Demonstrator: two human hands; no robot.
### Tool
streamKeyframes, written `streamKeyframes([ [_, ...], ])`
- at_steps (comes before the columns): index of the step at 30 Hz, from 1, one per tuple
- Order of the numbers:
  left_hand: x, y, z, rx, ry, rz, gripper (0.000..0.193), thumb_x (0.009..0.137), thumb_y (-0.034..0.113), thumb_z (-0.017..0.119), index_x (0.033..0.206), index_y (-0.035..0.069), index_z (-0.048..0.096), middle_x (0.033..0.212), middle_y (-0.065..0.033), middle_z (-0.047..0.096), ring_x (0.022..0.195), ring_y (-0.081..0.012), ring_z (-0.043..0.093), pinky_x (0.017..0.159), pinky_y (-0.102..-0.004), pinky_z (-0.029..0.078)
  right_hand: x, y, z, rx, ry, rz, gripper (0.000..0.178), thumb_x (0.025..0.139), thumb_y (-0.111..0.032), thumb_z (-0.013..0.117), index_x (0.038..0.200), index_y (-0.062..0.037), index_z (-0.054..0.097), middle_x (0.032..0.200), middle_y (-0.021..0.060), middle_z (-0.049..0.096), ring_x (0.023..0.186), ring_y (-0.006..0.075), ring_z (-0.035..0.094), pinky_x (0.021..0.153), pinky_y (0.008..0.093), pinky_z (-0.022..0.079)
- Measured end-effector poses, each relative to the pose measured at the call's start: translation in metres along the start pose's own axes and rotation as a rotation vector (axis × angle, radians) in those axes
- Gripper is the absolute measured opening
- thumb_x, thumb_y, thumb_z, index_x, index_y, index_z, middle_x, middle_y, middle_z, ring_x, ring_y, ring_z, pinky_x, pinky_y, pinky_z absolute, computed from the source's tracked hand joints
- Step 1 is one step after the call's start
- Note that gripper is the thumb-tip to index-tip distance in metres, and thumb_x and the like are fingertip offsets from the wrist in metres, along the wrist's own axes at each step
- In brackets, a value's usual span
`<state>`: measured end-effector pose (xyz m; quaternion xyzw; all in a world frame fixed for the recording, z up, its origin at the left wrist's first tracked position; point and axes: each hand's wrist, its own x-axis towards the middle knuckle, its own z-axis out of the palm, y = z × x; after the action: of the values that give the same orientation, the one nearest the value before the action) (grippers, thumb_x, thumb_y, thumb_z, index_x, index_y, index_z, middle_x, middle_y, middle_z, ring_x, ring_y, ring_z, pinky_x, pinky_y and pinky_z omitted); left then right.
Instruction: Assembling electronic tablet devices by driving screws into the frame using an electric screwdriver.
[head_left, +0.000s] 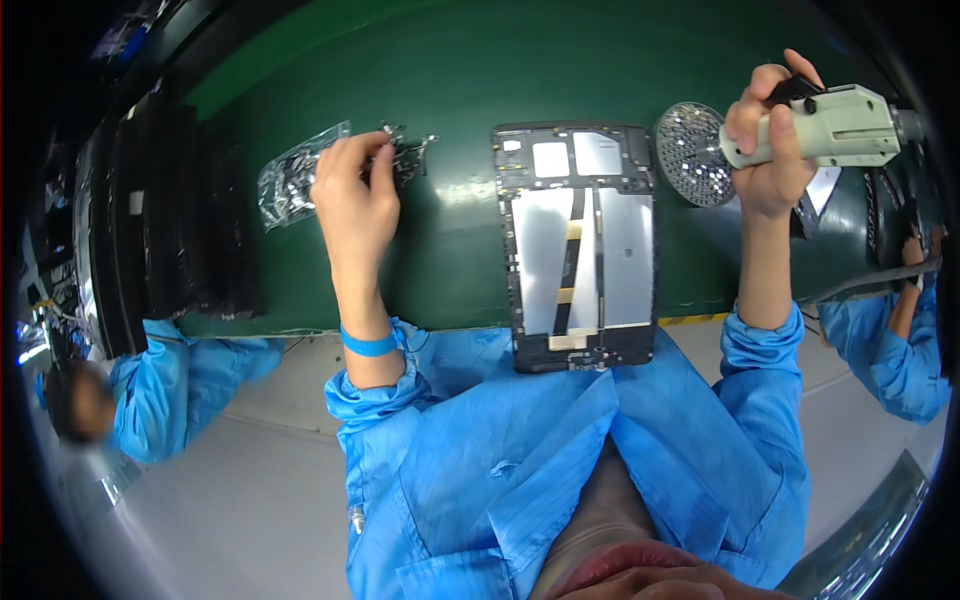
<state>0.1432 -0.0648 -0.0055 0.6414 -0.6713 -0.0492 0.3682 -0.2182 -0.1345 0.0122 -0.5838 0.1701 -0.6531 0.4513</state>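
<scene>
**Hands apart over an opened tablet frame**

Tablet frame (580, 245) lies lengthwise on the green tabletop (450, 90), its back open and facing up, near edge hanging just over the tabletop's front edge above the person's blue smock. Inside it show two pale metal panels, a dark strip with yellow tabs running down between them, and smaller plates across the far end.

The left hand (355, 195) is stretched out well to the left of the frame, fingers curled down and pinched into a small heap of dark metal parts (408, 152); whether a part is actually caught between the fingertips cannot be told. A clear plastic bag (292, 180) with more small parts lies touching the heap on its left side. A blue band circles the left wrist.

The right hand (768, 140) is raised to the right of the frame, its grip closed around a pale grey electric screwdriver (835, 128) held roughly level, body pointing right. Just left of that hand, beside the frame's far right corner, sits a round dish of small silvery screws (690, 152).

Dark flat trays (170, 220) stand stacked along the tabletop's left end. Other people in blue sleeves are at both edges of the view.
</scene>
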Motion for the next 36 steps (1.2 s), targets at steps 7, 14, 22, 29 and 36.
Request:
streamKeyframes([
  [7,0.019,-0.017,0.017,0.092,-0.225,0.199,0.008,0.075,0.005,0.071,0.083,0.003,0.070,0.080,-0.0114,0.063,0.080,-0.0319,0.057,0.075,-0.0415,0.045,0.024,0.009,0.061,0.030,-0.088,0.042,0.047,0.094,-0.010,0.049,0.137,0.0053,0.037,0.104,0.0144,0.052,0.058,0.0092,0.046,0.056,0.0251,0.041],
  [14,0.040,-0.003,0.005,-0.158,-0.373,-0.117,0.007,0.078,-0.001,0.071,0.084,0.000,0.070,0.079,-0.0085,0.068,0.068,-0.0173,0.064,0.063,-0.0284,0.051,0.039,0.005,0.134,0.222,0.142,0.194,0.050,0.086,-0.004,0.061,0.132,0.0001,0.041,0.089,0.0120,0.056,0.047,0.0111,0.048,0.045,0.0235,0.042],
  [22,0.044,0.000,0.026,-0.984,-0.479,-0.440,0.014,0.085,-0.003,0.069,0.099,-0.007,0.069,0.083,-0.0116,0.070,0.075,-0.0154,0.069,0.066,-0.0225,0.054,0.048,0.009,0.145,0.275,0.146,0.174,0.047,0.087,-0.003,0.059,0.131,0.0000,0.042,0.088,0.0104,0.054,0.048,0.0106,0.048,0.046,0.0233,0.043],
  [29,0.036,0.010,0.039,-0.905,-0.525,-0.349,0.012,0.085,-0.003,0.069,0.096,-0.007,0.070,0.081,-0.0102,0.070,0.069,-0.0123,0.066,0.065,-0.0226,0.054,0.050,0.007,0.144,0.232,0.177,0.196,0.047,0.087,-0.002,0.059,0.131,-0.0002,0.042,0.086,0.0094,0.054,0.048,0.0103,0.048,0.046,0.0231,0.043],
  [36,0.037,0.023,0.046,-0.757,-0.573,-0.418,0.009,0.084,-0.001,0.071,0.091,-0.006,0.069,0.077,-0.0081,0.069,0.066,-0.0109,0.065,0.060,-0.0225,0.052,0.049,0.008,0.140,0.234,0.150,0.181,0.047,0.088,-0.001,0.058,0.131,0.0001,0.042,0.086,0.0095,0.055,0.049,0.0103,0.048,0.047,0.0227,0.042],
])
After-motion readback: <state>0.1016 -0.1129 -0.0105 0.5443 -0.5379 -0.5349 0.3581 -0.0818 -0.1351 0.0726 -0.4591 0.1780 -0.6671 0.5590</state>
